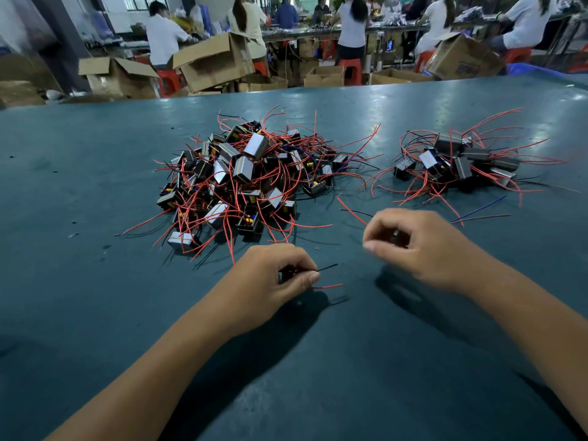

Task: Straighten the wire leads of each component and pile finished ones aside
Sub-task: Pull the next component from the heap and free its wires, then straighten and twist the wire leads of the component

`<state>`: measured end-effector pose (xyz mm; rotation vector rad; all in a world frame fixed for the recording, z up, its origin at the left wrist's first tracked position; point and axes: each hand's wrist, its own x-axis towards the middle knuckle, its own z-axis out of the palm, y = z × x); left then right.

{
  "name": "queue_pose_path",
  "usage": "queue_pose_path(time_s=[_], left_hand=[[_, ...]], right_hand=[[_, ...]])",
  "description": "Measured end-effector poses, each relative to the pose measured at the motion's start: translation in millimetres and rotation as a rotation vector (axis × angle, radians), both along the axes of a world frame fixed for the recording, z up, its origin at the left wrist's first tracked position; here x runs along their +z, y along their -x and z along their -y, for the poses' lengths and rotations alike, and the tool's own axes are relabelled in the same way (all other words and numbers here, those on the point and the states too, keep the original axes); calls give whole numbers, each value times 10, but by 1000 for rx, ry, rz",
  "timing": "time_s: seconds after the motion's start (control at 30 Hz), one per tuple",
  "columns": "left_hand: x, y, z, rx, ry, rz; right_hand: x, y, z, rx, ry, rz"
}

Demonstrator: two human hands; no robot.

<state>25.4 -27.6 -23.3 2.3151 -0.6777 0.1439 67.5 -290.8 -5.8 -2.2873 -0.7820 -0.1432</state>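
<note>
A large tangled pile of small black-and-silver components (241, 173) with red and black leads lies at the table's middle. A smaller pile of components (461, 163) sits to the right, leads fanned out. My left hand (270, 281) is closed on a dark component; a black lead (327, 267) and a red lead (327, 286) stick out to the right of its fingers. My right hand (410, 246), blurred, is closed on another dark component (397, 238), with a red lead (351, 211) and a black one trailing up-left from it.
The dark green table (95, 186) runs far to the back. Loose blue and dark leads (480, 210) lie right of my right hand. Beyond the far edge stand open cardboard boxes (213, 62), red stools and several seated people at benches.
</note>
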Motion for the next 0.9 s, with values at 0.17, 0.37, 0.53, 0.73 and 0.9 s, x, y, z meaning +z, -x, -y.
queue_pose_path(time_s=[0.17, 0.37, 0.53, 0.73, 0.9], left_hand=[[-20, -18, -27, 88, 34, 1], [-22, -24, -43, 157, 28, 4], [37, 6, -41, 187, 60, 56], [95, 33, -30, 203, 58, 153], [108, 30, -21, 190, 80, 214]], right_hand=[[17, -166, 215, -288, 386, 56], [13, -164, 183, -276, 610, 3], [137, 19, 66, -217, 394, 59], [155, 84, 51, -162, 502, -5], [121, 68, 67, -146, 560, -50]])
